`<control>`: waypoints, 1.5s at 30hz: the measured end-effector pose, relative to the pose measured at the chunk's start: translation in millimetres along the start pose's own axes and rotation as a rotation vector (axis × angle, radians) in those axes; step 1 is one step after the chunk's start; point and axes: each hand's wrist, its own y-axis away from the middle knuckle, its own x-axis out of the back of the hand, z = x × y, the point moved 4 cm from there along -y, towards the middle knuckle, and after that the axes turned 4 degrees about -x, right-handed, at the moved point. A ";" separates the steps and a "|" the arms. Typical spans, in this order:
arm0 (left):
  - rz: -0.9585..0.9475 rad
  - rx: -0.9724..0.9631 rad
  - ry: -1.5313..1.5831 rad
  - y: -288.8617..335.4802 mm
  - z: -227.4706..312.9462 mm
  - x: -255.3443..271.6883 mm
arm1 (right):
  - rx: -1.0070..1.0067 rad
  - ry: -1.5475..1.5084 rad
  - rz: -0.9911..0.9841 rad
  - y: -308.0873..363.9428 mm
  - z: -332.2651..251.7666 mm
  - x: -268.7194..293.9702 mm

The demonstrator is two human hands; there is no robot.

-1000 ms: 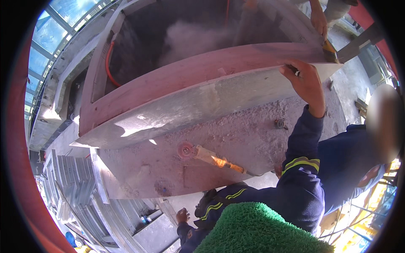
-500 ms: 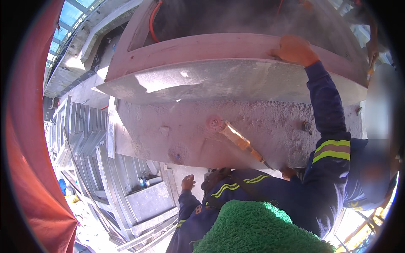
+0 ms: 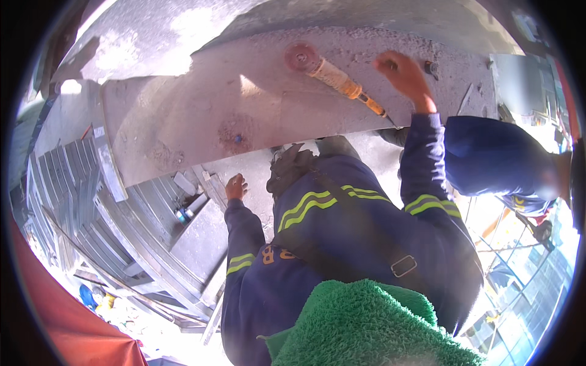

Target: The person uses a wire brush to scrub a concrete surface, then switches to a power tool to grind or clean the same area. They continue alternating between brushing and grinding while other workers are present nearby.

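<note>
My right hand [image 3: 401, 76] is raised over the dusty concrete slab [image 3: 201, 116], its fingers loosely bent and slightly blurred, with nothing seen in them. Just left of it lies an orange-yellow angle grinder [image 3: 339, 80], its round disc [image 3: 301, 57] toward the far left and its cord end toward the slab's near edge. Low beside my body hangs my left hand [image 3: 237, 186], fingers a little bent and apart, holding nothing, short of the slab's near edge. A small dark piece [image 3: 431, 68] sits on the slab to the right of my right hand.
Stacked metal channels [image 3: 79, 177] stand at the left, by a grey board [image 3: 201, 235]. A person in dark blue clothing [image 3: 494, 152] is close on my right. A pale concrete beam [image 3: 378, 15] rises along the slab's far side. Red sheeting [image 3: 67, 305] hangs at lower left.
My right hand has come off the top of the far beam and back over the slab near the grinder. The view has tilted down toward my body; the grinder still lies on the slab.
</note>
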 end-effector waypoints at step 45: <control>0.215 -0.699 -1.161 91.1 137.2 -157.5 | -0.003 -0.069 -0.105 190.8 257.3 -96.5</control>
